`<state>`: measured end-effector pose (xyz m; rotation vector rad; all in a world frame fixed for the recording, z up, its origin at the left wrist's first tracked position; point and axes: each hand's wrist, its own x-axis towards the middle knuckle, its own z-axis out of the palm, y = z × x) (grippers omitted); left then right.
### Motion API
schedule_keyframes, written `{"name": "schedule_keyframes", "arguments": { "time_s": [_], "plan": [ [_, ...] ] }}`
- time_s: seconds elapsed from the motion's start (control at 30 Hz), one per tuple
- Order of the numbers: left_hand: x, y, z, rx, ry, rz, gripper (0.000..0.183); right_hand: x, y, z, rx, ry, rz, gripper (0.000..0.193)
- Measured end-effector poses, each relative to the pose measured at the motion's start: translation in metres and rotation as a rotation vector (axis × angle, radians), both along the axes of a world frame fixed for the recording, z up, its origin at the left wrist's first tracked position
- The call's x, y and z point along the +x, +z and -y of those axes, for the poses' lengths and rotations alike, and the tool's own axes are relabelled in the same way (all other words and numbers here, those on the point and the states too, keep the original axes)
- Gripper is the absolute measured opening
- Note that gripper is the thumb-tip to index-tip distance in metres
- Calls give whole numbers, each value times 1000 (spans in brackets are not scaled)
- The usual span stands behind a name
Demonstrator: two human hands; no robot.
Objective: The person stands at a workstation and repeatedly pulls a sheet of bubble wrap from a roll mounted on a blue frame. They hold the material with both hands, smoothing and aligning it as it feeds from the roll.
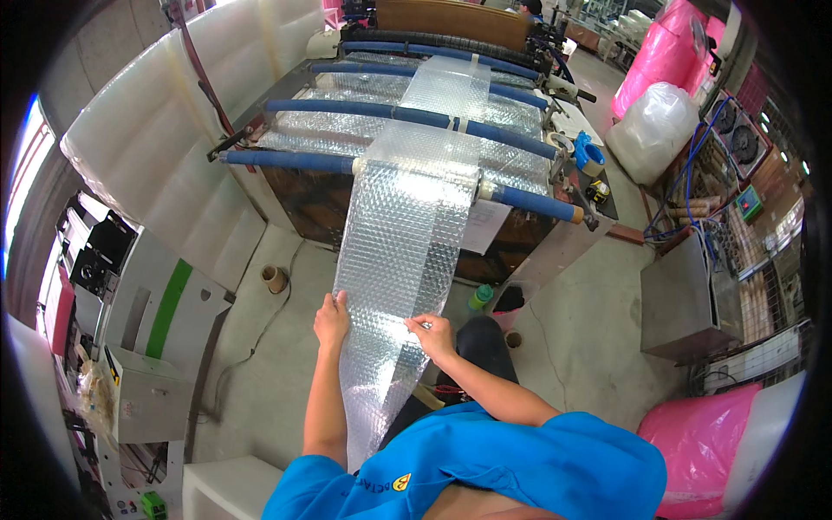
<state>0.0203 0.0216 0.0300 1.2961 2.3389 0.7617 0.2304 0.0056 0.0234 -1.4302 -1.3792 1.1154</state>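
Clear, long bubble-wrap strip (390, 251) is being pinched at its right side by thumb and forefinger of the bare right hand (432, 335); its left edge is being clamped by the bare left hand's (330, 321) fingers. It is being draped from the front long, blue, tubular roller (286, 160) toward the lap. If it is being pulled unevenly, skewing is likely being invited; slack may be getting creased against the legs. Being counted: two hands, one strip, four blue rollers, one green bottle (480, 297).
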Motion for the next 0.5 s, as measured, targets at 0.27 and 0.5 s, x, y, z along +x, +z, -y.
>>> {"name": "schedule_keyframes", "arguments": {
  "time_s": [0.27, 0.5],
  "plan": [
    [-1, -23, -8, 83, -14, 84, 43, -1, 0, -3, 109, -50, 81, 20],
    [-22, -31, -11, 55, -183, 489, 44, -1, -8, -7, 124, -55, 100, 20]
  ]
}}
